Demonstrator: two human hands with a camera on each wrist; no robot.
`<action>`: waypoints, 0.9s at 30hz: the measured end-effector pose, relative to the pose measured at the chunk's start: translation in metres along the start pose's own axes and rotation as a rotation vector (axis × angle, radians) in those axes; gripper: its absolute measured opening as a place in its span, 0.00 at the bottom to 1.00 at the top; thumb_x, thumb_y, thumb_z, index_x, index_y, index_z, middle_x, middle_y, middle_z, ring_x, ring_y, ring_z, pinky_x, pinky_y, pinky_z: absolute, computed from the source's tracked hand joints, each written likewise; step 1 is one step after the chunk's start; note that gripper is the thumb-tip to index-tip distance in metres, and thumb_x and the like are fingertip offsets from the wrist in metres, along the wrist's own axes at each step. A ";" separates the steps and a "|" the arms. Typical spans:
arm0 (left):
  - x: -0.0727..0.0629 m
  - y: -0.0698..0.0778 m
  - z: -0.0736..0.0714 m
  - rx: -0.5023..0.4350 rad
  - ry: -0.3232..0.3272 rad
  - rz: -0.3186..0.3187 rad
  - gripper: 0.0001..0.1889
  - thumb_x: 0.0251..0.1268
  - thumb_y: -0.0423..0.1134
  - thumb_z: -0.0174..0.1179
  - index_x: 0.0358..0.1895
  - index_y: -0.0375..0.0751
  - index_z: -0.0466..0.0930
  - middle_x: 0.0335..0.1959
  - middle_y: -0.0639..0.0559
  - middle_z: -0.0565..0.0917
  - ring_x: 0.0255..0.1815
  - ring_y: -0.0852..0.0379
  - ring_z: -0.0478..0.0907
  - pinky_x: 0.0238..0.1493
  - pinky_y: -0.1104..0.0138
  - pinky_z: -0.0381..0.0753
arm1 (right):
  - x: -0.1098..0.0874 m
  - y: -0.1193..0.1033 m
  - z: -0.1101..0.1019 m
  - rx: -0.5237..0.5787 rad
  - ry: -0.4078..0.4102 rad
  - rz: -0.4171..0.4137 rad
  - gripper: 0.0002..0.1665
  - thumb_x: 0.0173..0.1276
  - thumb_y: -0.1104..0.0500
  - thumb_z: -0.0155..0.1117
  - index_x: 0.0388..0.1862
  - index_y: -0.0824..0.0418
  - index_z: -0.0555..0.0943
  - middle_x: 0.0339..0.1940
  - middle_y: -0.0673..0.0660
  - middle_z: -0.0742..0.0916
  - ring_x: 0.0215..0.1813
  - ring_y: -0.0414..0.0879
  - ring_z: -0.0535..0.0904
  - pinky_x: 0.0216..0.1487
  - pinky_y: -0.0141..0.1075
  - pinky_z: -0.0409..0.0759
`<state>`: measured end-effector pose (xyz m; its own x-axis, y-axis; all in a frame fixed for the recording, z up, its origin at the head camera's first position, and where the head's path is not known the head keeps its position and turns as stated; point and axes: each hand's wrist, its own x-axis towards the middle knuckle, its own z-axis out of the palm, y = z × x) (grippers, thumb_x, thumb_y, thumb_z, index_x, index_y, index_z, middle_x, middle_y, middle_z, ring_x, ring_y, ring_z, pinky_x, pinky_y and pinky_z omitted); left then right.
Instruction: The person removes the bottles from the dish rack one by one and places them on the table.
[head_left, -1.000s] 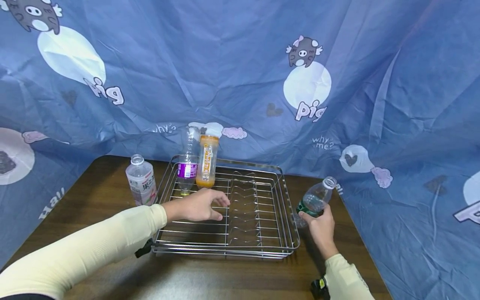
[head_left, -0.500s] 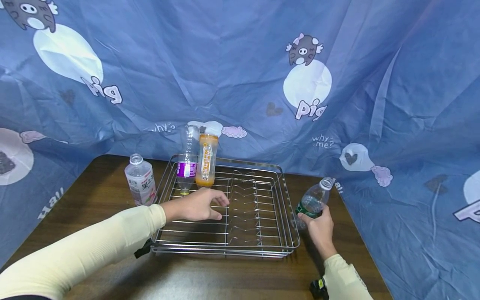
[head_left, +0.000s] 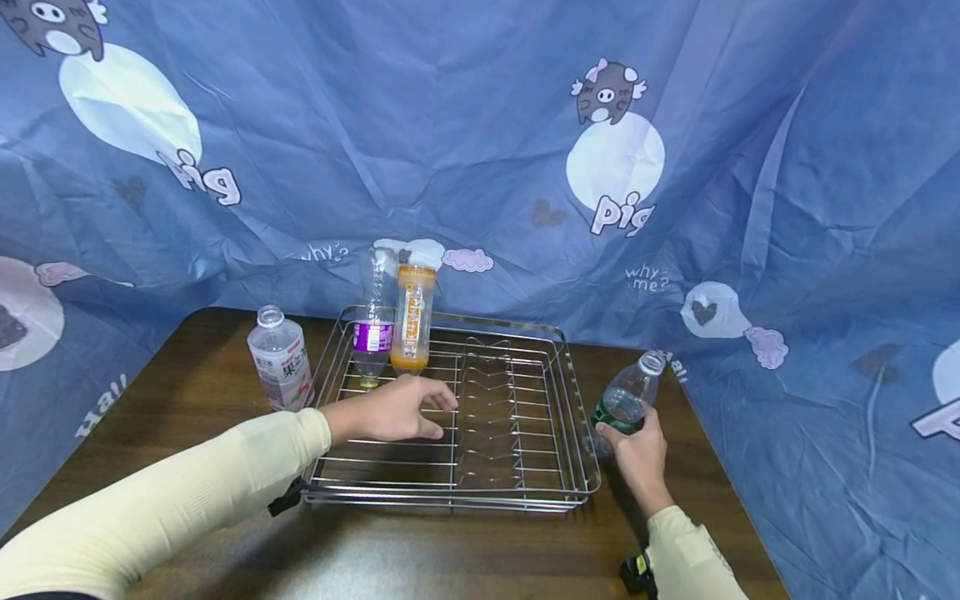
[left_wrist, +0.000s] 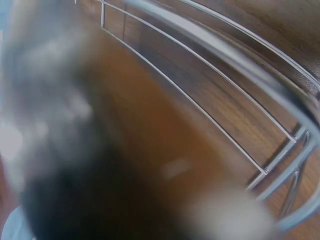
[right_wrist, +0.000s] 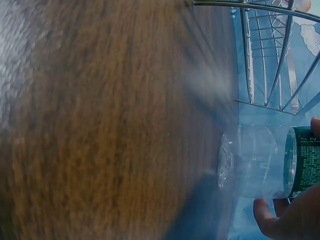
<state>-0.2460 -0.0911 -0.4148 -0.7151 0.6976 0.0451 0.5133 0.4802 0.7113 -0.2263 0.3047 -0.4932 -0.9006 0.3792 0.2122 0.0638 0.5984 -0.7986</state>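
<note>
My right hand [head_left: 640, 457] grips a clear plastic bottle [head_left: 630, 398] with a green label. The bottle is uncapped and leans to the right beside the wire rack [head_left: 450, 498]. In the right wrist view, the see-through base of the bottle [right_wrist: 255, 160] shows near the tabletop; whether it touches cannot be told. Over the rack's left half hovers my left hand [head_left: 395, 410], fingers loosely curved and holding nothing. Behind it, an upside-down bottle with a purple label [head_left: 372, 337] and an orange-ended bottle [head_left: 412, 321] stand in the rack.
An uncapped bottle with a pale fruit label [head_left: 282, 360] stands left of the rack on the dark wooden table [head_left: 420, 554]. A blue patterned cloth [head_left: 450, 133] hangs behind. In the left wrist view, a large blur covers much of the picture beside the rack's wires [left_wrist: 215, 122].
The green-labelled bottle's neck has swung slightly left, so it stands a little more upright in my right hand. My left hand stays about where it was. The head view has shifted slightly.
</note>
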 end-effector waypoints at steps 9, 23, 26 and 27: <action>-0.004 -0.005 -0.001 0.006 0.006 0.005 0.19 0.57 0.33 0.72 0.53 0.37 0.82 0.48 0.48 0.87 0.54 0.43 0.82 0.61 0.48 0.78 | 0.002 -0.002 0.000 0.003 -0.017 -0.015 0.43 0.56 0.61 0.77 0.67 0.72 0.67 0.56 0.75 0.81 0.60 0.68 0.75 0.63 0.58 0.71; -0.009 -0.009 0.000 -0.007 0.014 -0.020 0.19 0.56 0.34 0.72 0.52 0.38 0.82 0.47 0.49 0.86 0.52 0.48 0.82 0.60 0.48 0.79 | 0.004 -0.005 -0.002 0.024 -0.087 0.008 0.46 0.59 0.62 0.75 0.71 0.72 0.62 0.61 0.74 0.77 0.64 0.67 0.72 0.67 0.56 0.68; -0.010 -0.011 0.001 -0.006 0.014 -0.017 0.19 0.56 0.34 0.72 0.52 0.38 0.82 0.47 0.49 0.86 0.52 0.46 0.82 0.60 0.49 0.79 | 0.003 -0.004 -0.002 0.025 -0.099 0.015 0.47 0.59 0.62 0.75 0.71 0.72 0.61 0.61 0.74 0.77 0.64 0.67 0.71 0.68 0.56 0.68; -0.011 -0.011 0.001 -0.008 0.012 -0.014 0.19 0.56 0.34 0.72 0.52 0.37 0.82 0.47 0.48 0.86 0.52 0.45 0.82 0.59 0.49 0.79 | 0.002 -0.004 -0.002 0.023 -0.102 0.016 0.47 0.58 0.62 0.76 0.71 0.72 0.61 0.61 0.74 0.77 0.64 0.67 0.71 0.68 0.57 0.68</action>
<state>-0.2439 -0.1035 -0.4239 -0.7280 0.6842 0.0432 0.4990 0.4857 0.7177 -0.2274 0.3051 -0.4884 -0.9389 0.3137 0.1415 0.0697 0.5761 -0.8144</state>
